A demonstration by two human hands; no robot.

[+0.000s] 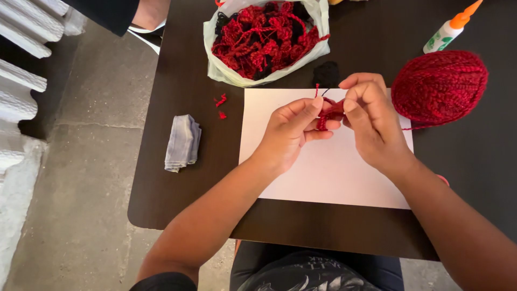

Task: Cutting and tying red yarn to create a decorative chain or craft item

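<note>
My left hand (293, 129) and my right hand (371, 121) meet above a white sheet of paper (328, 172) on a dark table (183, 178). Both pinch a small piece of red yarn work (329, 110) between fingers and thumbs; a short yarn end sticks up from it. A thin red strand runs from under my right hand to a large red yarn ball (439, 86) at the right. Whether a hook or needle is in my right hand is hidden by the fingers.
A white plastic bag (318, 48) full of small red crocheted pieces (264, 37) stands at the back. A glue bottle (449, 29) with an orange tip lies at the back right. A folded grey cloth (183, 143) and red yarn scraps (221, 102) lie left. Concrete floor lies left.
</note>
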